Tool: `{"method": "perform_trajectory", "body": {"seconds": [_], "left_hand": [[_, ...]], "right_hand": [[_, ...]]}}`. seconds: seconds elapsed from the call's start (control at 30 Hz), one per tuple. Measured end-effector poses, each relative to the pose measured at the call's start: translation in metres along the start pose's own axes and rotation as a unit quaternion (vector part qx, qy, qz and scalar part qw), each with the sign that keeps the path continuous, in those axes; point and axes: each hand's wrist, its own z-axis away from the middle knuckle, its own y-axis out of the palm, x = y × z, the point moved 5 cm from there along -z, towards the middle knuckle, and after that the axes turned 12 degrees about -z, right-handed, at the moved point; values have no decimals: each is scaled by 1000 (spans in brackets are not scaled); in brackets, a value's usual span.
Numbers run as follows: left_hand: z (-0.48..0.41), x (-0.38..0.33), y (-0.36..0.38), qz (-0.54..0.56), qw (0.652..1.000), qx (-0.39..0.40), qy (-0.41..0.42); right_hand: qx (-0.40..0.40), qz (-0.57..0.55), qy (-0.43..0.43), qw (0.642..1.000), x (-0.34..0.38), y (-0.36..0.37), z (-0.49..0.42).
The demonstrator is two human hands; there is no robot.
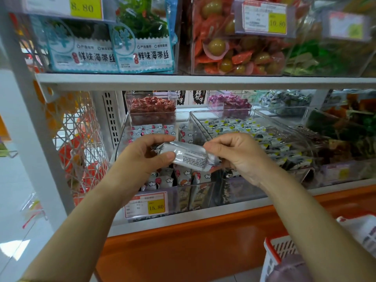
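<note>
Silver snack packet point(190, 156) held between both hands, printed side up for reading.

The left hand point(142, 154) grips the packet's left end, thumb underneath and fingers curled over the top. The right hand point(237, 153) pinches the right end, so the packet bridges the gap between them and tilts slightly down to the right. It sits just in front of the clear bin point(123, 137) of similar packets behind the hands. This looks like the checking step, with the small print turned toward the viewer. The next move is probably a choice between the red-rimmed basket point(271, 248) below the right forearm and the bin behind. Either way, one hand must let go first.
</note>
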Motion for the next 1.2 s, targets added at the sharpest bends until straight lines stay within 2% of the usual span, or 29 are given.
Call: {"method": "perform_trajectory", "body": {"seconds": [0.1, 0.17, 0.27, 0.37, 0.5, 0.6, 0.7, 0.77, 0.87, 1.0, 1.1, 1.2], "left_hand": [[-5, 4, 1, 47, 998, -42, -16], [-8, 2, 4, 70, 995, -69, -14], [-10, -6, 13, 61, 994, -86, 6], [-14, -9, 25, 36, 995, -93, 12], [-18, -8, 35, -116, 985, -127, 34], [-22, -8, 45, -267, 953, -127, 58], [-24, -4, 50, -342, 930, -132, 38], [-25, -1, 55, -379, 919, -103, 41], [-23, 1, 61, -416, 906, -59, 50], [-22, -1, 58, -393, 917, -54, 37], [-21, -1, 60, -399, 916, -32, 27], [-20, 0, 60, -405, 913, -29, 26]], "right_hand": [[34, -15, -8, 999, 2, 4, 2], [51, 28, -27, 998, 5, 5, 4], [1, 101, -85, 991, 12, 1, 4], [-77, 79, -128, 986, 16, -12, 2], [-160, 73, -130, 976, 16, -35, 2], [-180, 97, -129, 970, 16, -40, 3], [-203, 138, -156, 957, 21, -39, 5], [-214, 156, -171, 949, 23, -38, 6], [-207, 202, -167, 943, 24, -34, 5], [-173, 254, -151, 940, 21, -29, -1], [-160, 319, -133, 925, 16, -28, -9], [-131, 359, -154, 911, 14, -17, -15]]}}
